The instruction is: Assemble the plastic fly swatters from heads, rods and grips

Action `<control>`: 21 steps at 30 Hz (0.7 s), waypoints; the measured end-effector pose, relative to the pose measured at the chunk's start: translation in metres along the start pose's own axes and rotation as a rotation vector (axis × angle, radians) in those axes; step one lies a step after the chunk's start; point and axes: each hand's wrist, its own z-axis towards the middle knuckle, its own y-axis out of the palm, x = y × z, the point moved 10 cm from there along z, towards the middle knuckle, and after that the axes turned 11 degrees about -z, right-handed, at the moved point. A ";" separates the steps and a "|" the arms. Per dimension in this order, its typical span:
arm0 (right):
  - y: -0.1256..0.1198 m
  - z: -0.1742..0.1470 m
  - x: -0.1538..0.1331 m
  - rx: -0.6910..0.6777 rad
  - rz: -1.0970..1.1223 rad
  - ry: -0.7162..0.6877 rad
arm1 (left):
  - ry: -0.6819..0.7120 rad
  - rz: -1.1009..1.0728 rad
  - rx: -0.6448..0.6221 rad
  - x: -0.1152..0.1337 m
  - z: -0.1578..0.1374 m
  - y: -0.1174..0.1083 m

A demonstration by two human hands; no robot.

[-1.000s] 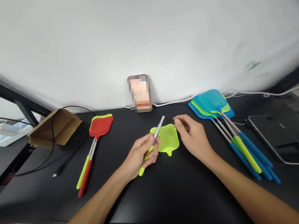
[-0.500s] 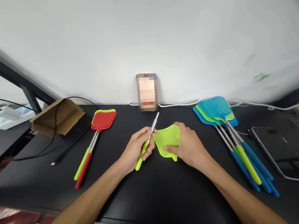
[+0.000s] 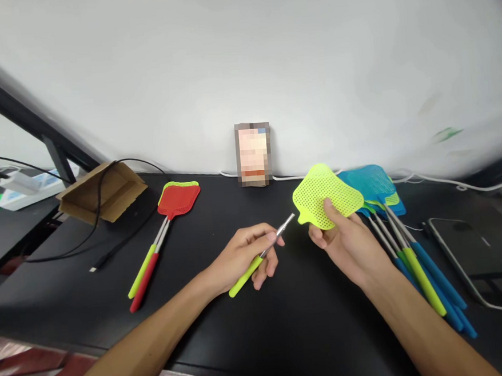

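My left hand (image 3: 249,257) grips a fly swatter handle (image 3: 246,277) with a lime-green grip and a metal rod, its bare tip pointing up and right. In my right hand (image 3: 351,241) is a lime-green fly swatter head (image 3: 327,197), full of small holes, pinched between thumb and fingers. The short neck of the head faces the rod tip, with a small gap between them. Behind my right hand lies a pile of blue and green fly swatters (image 3: 425,279), partly covered by the hand and the head.
To the left lie a red fly swatter (image 3: 177,200) and a lime-green one (image 3: 142,270). An open cardboard box (image 3: 100,193) and black cables (image 3: 121,246) are further left. A blurred upright box (image 3: 253,153) stands at the wall; a phone-like dark device (image 3: 483,257) is at right.
My right hand has turned the swatter head over and raised it to the right, its neck now facing the rod. My left hand has tilted the handle lower, towards the right.
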 end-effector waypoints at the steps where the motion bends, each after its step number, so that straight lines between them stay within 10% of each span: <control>1: 0.004 -0.001 -0.003 -0.027 0.005 -0.032 | -0.006 0.006 -0.009 0.000 0.000 0.001; 21: 0.009 -0.005 0.000 -0.065 -0.035 -0.012 | 0.017 0.089 -0.016 0.001 0.000 0.001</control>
